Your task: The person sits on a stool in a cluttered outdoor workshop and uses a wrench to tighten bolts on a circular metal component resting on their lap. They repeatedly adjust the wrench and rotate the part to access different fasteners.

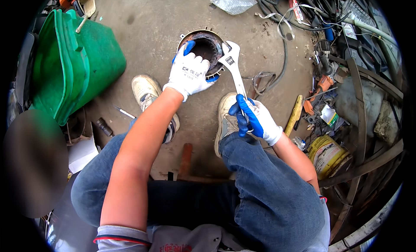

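A round metal motor stator [209,34] stands on the floor between my feet, its slotted bore dark inside. My left hand [189,73], in a white glove with blue-coated fingers, lies over its near-left rim. Those fingers are bent, some curling down into the bore where their tips are hidden. My right hand [255,117], gloved the same way, is wrapped round the handle of a silver adjustable wrench [235,70]. The wrench's jaw end points away from me, right beside the stator's right edge; I cannot tell whether they touch.
A green plastic bin [97,57] lies tipped at the left. Cables [284,57] run over the floor to the right. Beyond them are an orange power tool [323,85], a yellow-handled tool [294,114] and a yellow bucket [328,154]. Clear plastic [234,1] lies at the far side.
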The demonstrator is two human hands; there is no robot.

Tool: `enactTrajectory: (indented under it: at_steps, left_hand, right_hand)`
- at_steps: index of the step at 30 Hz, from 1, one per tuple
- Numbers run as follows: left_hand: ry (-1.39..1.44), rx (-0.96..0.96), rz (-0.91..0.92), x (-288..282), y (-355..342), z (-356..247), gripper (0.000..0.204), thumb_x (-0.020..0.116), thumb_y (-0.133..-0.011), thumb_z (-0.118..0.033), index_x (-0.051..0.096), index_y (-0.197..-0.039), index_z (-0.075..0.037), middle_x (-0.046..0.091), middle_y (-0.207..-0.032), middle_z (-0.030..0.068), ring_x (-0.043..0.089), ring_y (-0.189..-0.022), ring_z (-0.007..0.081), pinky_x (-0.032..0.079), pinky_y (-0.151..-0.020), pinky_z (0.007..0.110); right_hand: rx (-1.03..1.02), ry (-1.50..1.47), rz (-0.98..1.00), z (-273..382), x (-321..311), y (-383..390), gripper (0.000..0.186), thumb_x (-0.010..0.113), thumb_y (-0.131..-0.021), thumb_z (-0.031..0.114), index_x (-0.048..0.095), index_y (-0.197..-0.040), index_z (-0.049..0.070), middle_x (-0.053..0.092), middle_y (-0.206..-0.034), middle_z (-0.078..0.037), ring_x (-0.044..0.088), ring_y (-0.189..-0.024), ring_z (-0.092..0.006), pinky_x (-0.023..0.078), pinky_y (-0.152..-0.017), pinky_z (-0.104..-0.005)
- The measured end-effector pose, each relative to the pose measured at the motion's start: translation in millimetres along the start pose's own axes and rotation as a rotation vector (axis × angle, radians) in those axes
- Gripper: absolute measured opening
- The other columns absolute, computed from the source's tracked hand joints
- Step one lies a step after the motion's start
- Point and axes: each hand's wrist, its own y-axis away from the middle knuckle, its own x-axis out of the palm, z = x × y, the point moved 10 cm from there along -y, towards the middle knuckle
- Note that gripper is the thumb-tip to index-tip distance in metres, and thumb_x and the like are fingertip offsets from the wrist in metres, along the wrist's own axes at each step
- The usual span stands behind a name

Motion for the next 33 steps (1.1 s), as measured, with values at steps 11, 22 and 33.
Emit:
enactTrajectory:
  at_steps: [11,22,33]
  left_hand:
    - [-0.011,-0.003,0.095,9,-1,-1,0.045,0.069,-0.076,-0.055,0.072,-0.083,-0.01,0.065,-0.078,0.0085,0.061,-0.083,0.0249,0.029,-0.113,0.05]
    - [-0.012,0.028,0.005,3,0,1,0.045,0.069,-0.075,-0.055,0.07,-0.081,-0.011,0.063,-0.075,0.0087,0.061,-0.081,0.0252,0.029,-0.113,0.051]
    - [0.025,0.019,-0.043,4,-2,-2,0.043,0.07,-0.074,-0.053,0.069,-0.079,-0.011,0.062,-0.072,0.0082,0.06,-0.077,0.025,0.029,-0.114,0.052]
  right_hand:
    - [-0.111,-0.009,-0.111,-17,5,-1,0.052,0.047,-0.102,0.051,0.062,-0.085,0.004,0.048,-0.054,-0.001,0.044,-0.038,-0.0113,0.039,-0.036,-0.026]
    - [-0.069,0.241,-0.102,2,-43,4,0.052,0.051,-0.101,0.048,0.059,-0.079,0.002,0.052,-0.054,-0.002,0.044,-0.036,-0.0094,0.034,-0.033,-0.0257]
    - [0.057,0.628,-0.063,57,-78,9,0.05,0.053,-0.099,0.049,0.059,-0.081,0.003,0.056,-0.06,-0.003,0.048,-0.037,-0.0107,0.039,-0.032,-0.0269]
